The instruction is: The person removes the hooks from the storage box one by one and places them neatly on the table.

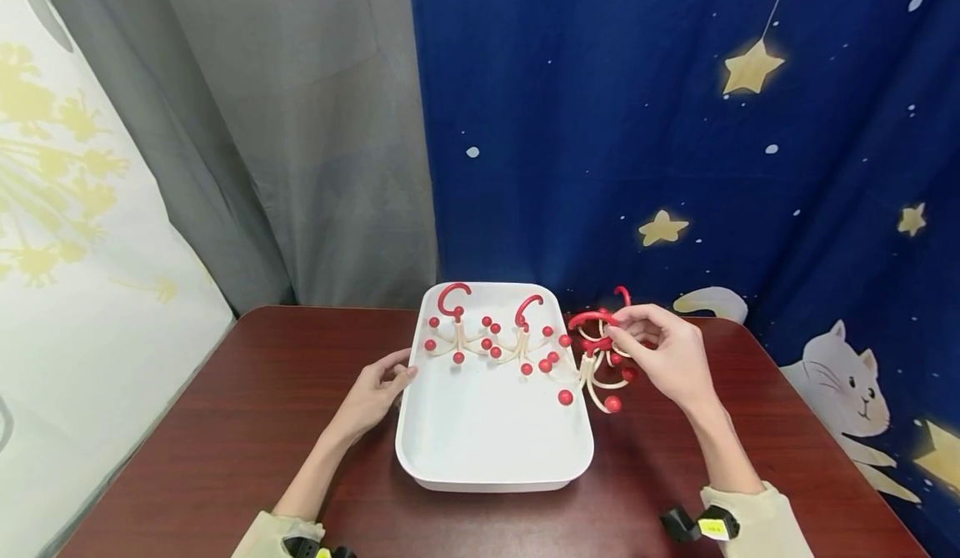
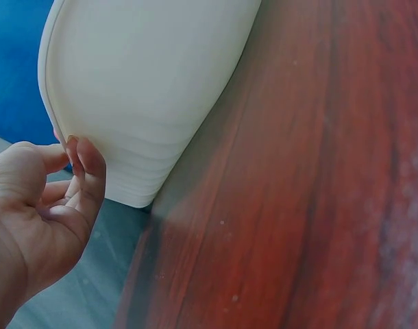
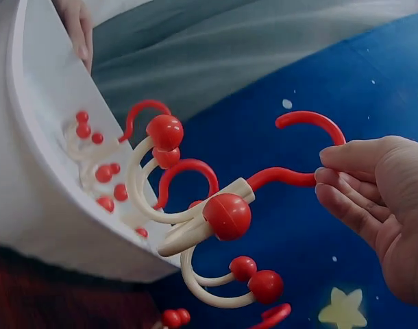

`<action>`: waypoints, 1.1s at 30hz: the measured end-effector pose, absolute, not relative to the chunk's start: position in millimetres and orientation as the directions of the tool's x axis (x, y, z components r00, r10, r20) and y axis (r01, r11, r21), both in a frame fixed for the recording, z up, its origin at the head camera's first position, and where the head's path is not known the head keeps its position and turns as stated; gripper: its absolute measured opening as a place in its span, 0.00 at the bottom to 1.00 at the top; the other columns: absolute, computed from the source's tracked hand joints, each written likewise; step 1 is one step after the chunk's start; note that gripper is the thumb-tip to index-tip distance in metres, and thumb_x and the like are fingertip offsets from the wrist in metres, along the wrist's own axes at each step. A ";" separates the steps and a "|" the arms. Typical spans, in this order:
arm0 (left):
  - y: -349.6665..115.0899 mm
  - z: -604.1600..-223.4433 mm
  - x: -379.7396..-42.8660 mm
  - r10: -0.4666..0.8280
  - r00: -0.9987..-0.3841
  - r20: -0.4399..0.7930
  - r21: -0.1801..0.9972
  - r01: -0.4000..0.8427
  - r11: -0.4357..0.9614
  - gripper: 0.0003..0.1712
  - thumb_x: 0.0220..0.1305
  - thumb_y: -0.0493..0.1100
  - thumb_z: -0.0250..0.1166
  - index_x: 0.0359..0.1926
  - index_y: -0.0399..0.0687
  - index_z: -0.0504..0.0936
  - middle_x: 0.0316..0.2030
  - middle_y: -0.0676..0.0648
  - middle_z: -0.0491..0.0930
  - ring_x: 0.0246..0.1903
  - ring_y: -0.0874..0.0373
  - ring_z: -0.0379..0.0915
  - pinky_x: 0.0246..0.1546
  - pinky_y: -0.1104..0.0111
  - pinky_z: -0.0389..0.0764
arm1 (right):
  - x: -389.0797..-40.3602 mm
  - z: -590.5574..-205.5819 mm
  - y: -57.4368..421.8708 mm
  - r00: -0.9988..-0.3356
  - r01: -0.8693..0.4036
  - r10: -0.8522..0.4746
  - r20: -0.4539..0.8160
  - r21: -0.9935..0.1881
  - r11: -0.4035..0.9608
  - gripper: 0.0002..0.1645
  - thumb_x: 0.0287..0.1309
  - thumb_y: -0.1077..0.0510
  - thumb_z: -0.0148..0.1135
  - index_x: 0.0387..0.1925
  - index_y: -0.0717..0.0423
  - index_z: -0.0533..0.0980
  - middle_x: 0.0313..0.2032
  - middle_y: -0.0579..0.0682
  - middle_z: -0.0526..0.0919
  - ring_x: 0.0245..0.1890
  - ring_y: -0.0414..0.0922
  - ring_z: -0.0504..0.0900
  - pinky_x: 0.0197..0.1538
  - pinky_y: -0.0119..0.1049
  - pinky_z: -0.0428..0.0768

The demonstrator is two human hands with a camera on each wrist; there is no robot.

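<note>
My right hand (image 1: 670,356) pinches the red hook of a cream rack hook with curved arms and red ball tips (image 3: 227,216). It hangs over the right rim of a white tray (image 1: 491,437), its arms spread outward. Inside the tray, toward the far end, stand two similar rack hooks: one at left (image 1: 460,334) and one in the middle (image 1: 522,341). My left hand (image 1: 375,397) grips the tray's left rim; in the left wrist view, thumb and fingers (image 2: 92,161) sit on either side of the edge.
Another red hook (image 1: 622,293) shows behind my right hand, beyond the tray's right side. The tray sits on a dark red-brown wooden table (image 1: 285,391). Grey cloth (image 1: 330,166) and a blue star-patterned curtain (image 1: 570,141) hang behind the table's far edge.
</note>
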State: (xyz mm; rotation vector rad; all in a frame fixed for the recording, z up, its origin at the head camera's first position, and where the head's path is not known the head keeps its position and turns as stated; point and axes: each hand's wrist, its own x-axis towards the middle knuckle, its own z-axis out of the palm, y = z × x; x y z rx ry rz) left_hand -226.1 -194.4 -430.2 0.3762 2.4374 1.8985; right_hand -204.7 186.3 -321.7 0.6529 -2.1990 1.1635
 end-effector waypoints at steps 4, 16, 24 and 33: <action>-194.1 -428.7 -225.3 0.204 -0.972 0.121 0.958 0.167 0.231 0.27 0.65 0.38 0.57 0.61 0.31 0.63 0.36 0.27 0.72 0.24 0.51 0.73 0.28 0.61 0.77 | -206.5 -323.9 200.5 -0.725 -0.634 -0.141 0.674 -0.574 0.518 0.11 0.45 0.70 0.68 0.34 0.65 0.78 0.24 0.54 0.82 0.21 0.49 0.81 0.25 0.25 0.76; -194.7 -429.5 -224.8 0.204 -0.972 0.114 0.963 0.159 0.216 0.27 0.65 0.38 0.56 0.62 0.31 0.63 0.37 0.27 0.72 0.30 0.39 0.74 0.31 0.58 0.77 | -227.6 -350.6 256.7 -0.769 -0.532 -0.046 0.637 -0.598 0.599 0.10 0.46 0.62 0.70 0.33 0.55 0.79 0.25 0.50 0.83 0.22 0.41 0.82 0.26 0.23 0.75; -194.4 -430.8 -224.9 0.212 -0.970 0.117 0.967 0.160 0.200 0.27 0.65 0.38 0.56 0.62 0.30 0.63 0.37 0.26 0.72 0.31 0.36 0.73 0.30 0.60 0.77 | -231.2 -353.4 275.5 -0.800 -0.459 -0.012 0.600 -0.598 0.657 0.09 0.49 0.56 0.68 0.33 0.52 0.79 0.24 0.48 0.83 0.23 0.40 0.82 0.26 0.22 0.74; -195.9 -433.3 -227.1 0.217 -0.966 0.138 0.972 0.174 0.160 0.28 0.64 0.39 0.57 0.61 0.29 0.62 0.36 0.26 0.72 0.28 0.37 0.73 0.28 0.61 0.77 | -238.9 -355.7 295.3 -0.792 -0.377 0.067 0.607 -0.573 0.728 0.10 0.50 0.54 0.68 0.33 0.53 0.78 0.24 0.51 0.83 0.23 0.37 0.82 0.27 0.18 0.71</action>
